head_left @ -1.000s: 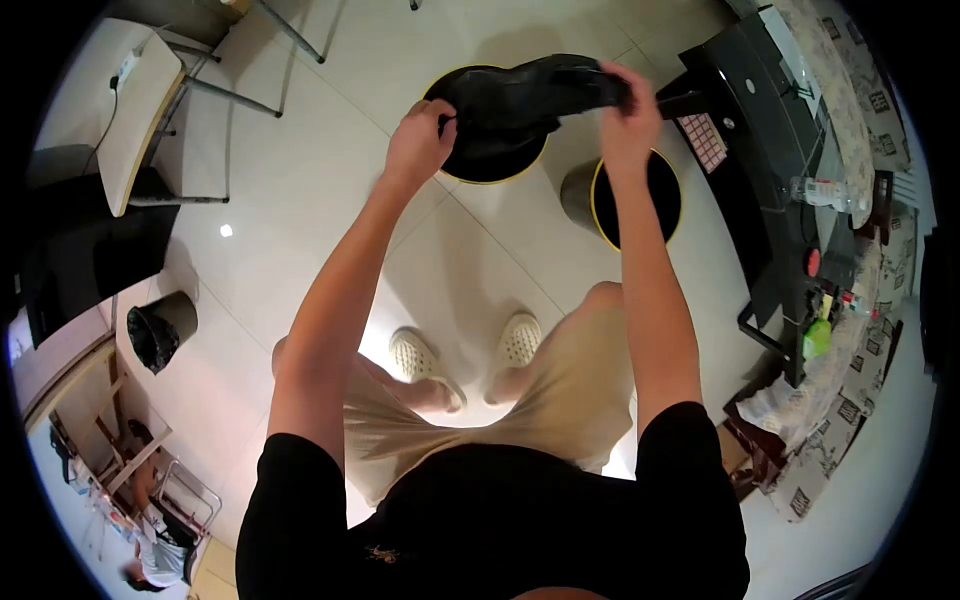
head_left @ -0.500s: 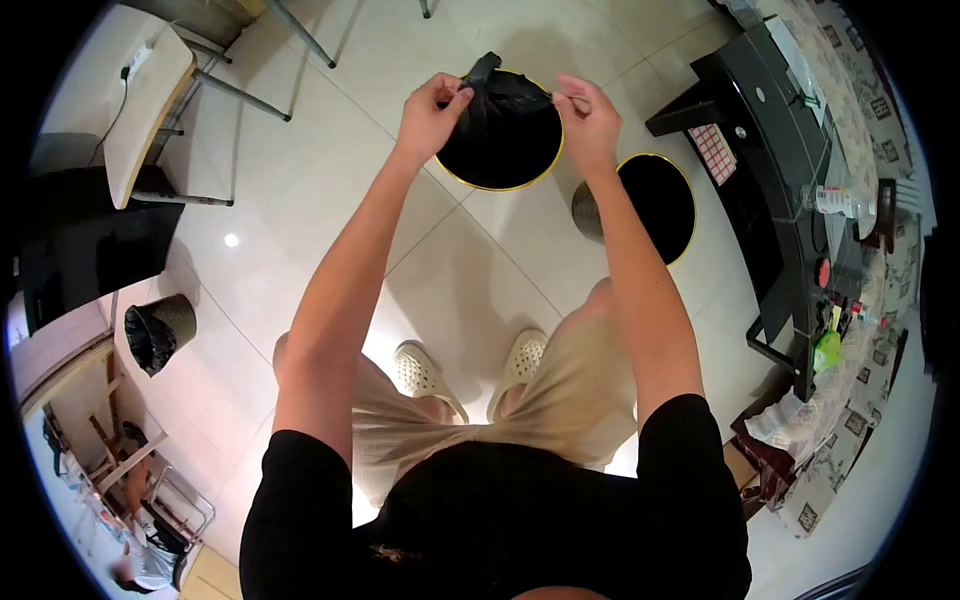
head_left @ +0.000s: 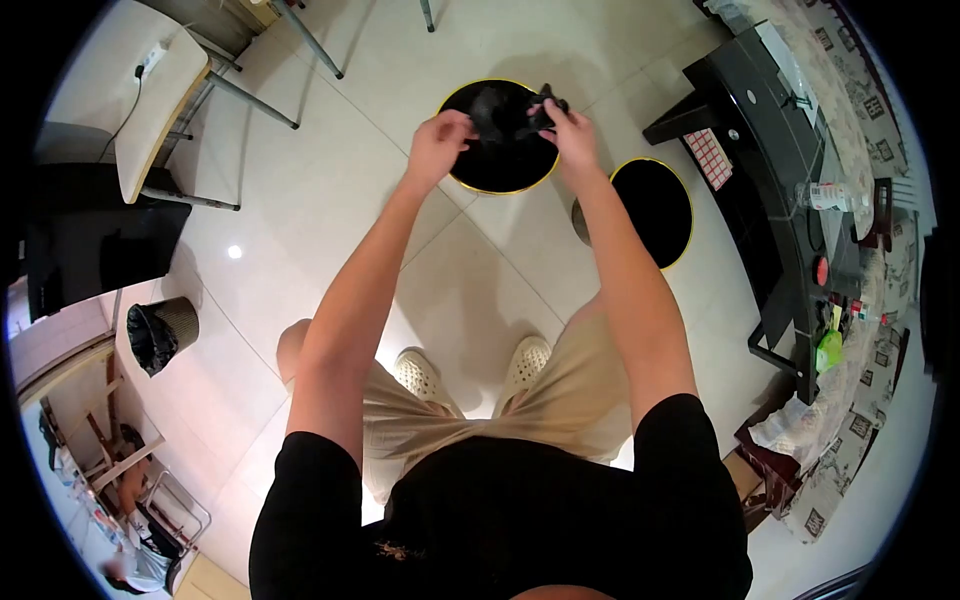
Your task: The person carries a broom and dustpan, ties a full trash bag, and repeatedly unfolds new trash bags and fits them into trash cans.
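Note:
A crumpled black plastic bag (head_left: pixel 490 115) is bunched up between my hands, above a round black bin with a yellow rim (head_left: pixel 500 191). My right hand (head_left: pixel 572 138) is closed on one gathered end of the bag. On the other side, my left hand (head_left: pixel 440 143) has its fingers pinched at the bag's left edge; its fingertips are somewhat blurred. A second black bin with a yellow rim (head_left: pixel 690 222) stands on the floor to the right, partly behind my right forearm.
A smaller bin lined with a black bag (head_left: pixel 180 325) stands at the left. Beyond it are a table with metal legs (head_left: pixel 165 100) and a seated person (head_left: pixel 145 560). A black desk (head_left: pixel 745 110) with a pink-and-white keyboard (head_left: pixel 709 158) stands at the right.
The bag was stretched wide between my hands, then drawn together over the bin; now it is bunched smaller. My right hand has moved left and now grips a gathered end.

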Demonstrator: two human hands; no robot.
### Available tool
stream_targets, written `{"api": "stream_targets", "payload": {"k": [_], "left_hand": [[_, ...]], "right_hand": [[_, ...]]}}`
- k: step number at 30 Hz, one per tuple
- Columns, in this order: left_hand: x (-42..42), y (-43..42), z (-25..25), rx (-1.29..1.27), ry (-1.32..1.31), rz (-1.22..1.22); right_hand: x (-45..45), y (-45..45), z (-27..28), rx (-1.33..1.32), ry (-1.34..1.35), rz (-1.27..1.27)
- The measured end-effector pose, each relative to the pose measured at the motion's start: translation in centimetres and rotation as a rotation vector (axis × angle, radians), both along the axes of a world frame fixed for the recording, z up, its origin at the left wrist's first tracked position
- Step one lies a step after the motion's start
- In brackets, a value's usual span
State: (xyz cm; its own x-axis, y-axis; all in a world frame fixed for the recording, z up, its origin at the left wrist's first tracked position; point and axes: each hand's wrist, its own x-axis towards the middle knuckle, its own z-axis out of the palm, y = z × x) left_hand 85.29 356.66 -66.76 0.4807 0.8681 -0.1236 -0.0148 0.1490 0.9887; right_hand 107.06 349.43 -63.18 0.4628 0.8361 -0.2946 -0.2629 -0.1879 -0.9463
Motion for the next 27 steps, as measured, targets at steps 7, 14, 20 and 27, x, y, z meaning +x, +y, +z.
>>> {"api": "stream_targets", "payload": {"k": [7,14,20,27], "left_hand": [[-3.1,1.2,0.3,-0.227,-0.204,0.212],[-2.8,3.0,1.8,-0.273,-0.306,0.286],[-8.7,0.5,-0.8,-0.479,-0.313,0.032],[-10.0,-0.2,-4.4,-0.299,0.376,-0.251]], "right_hand": [[6.2,-2.4,-3.4,0.169,0.666,-0.218],[6.9,-3.7,-1.0,0.092,0.425,-0.088],[8.5,-7.3,-3.3,-0.205,-0.170,0.287],[7.3,-8.5,-4.0,-0.364,-0.691,0.589]]}}
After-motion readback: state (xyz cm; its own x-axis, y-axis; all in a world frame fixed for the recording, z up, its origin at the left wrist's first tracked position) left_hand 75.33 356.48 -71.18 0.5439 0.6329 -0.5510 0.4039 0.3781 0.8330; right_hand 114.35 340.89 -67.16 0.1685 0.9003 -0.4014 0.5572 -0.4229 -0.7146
